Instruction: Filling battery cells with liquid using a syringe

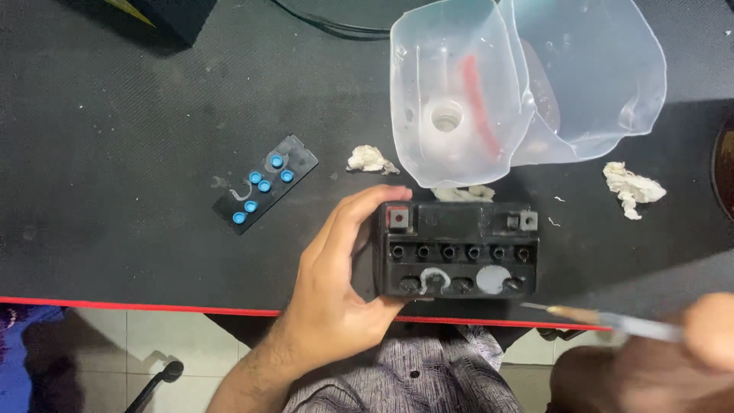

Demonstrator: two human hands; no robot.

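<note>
Black battery (457, 251) near the front edge of the dark surface (115, 115), cover off, a row of six open cell holes along the top and two terminals at the back corners. Left hand (342, 279) clamped on the battery's left end, thumb along the front, fingers curled over the back corner. Right hand (707, 333) blurred at the lower right, closed on a slim tool (604, 317) whose tip points toward the battery's right front corner, not yet touching; kind of tool hard to tell through the blur.

Best done by holding the case flat and firm with the left grip, well clear of the open holes. Worth bringing the tip in slowly and low, since a slip could run across the terminals or into a cell.

Removed cover strip (265, 183) with blue caps lying apart to the left. Cut clear plastic jug (489, 92) just behind the battery, and crumpled tissue wads (631, 187) beside it, near enough to be knocked by a wide elbow swing
</note>
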